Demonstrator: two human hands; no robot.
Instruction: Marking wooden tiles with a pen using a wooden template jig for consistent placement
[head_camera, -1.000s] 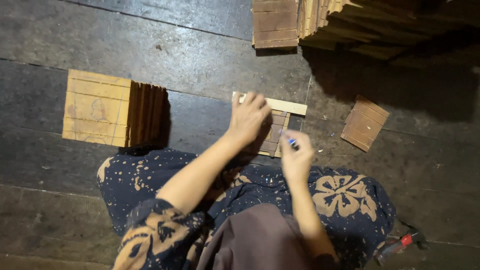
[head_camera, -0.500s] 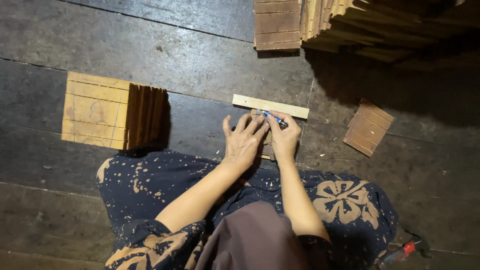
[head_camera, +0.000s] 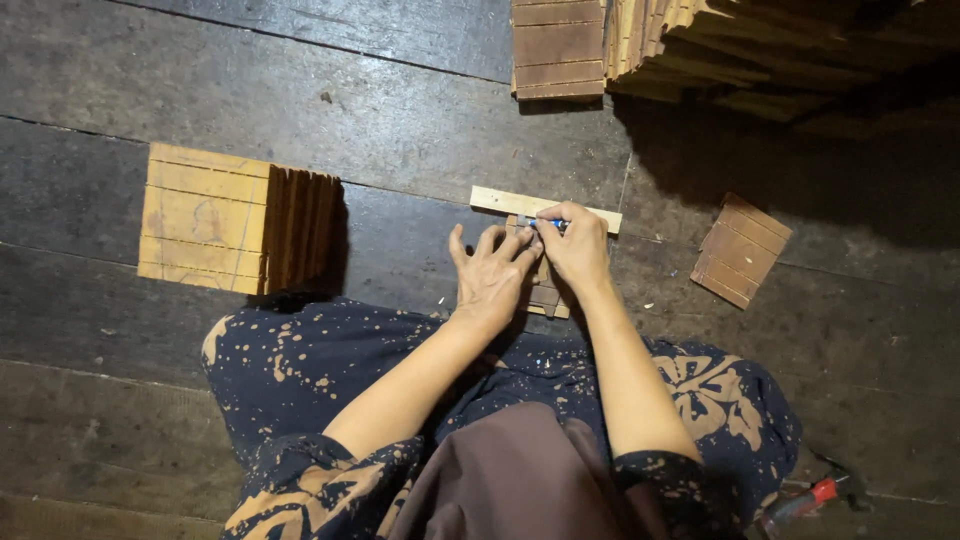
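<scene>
1. Seated on a dark plank floor (head_camera: 400, 110), you press your left hand (head_camera: 492, 275) flat, fingers spread and grasping nothing, on a small slatted panel (head_camera: 545, 295) just in front of your knees.
2. Your right hand (head_camera: 577, 248) is clenched around a blue pen (head_camera: 545, 224), its tip at the pale strip (head_camera: 500, 200) that lies across the panel's far edge.
3. The panel is mostly hidden under both hands; only its near slats show between them.
4. To your left, a block of upright panels (head_camera: 235, 220) stands well apart from the work.
5. To your right, a single dark panel (head_camera: 740, 250) lies flat and tilted.
6. At the floor's far edge, a larger pile (head_camera: 700, 40) of panels sits partly in shadow.
7. Near your right knee, a red-handled tool (head_camera: 815, 492) lies at the near right corner.
</scene>
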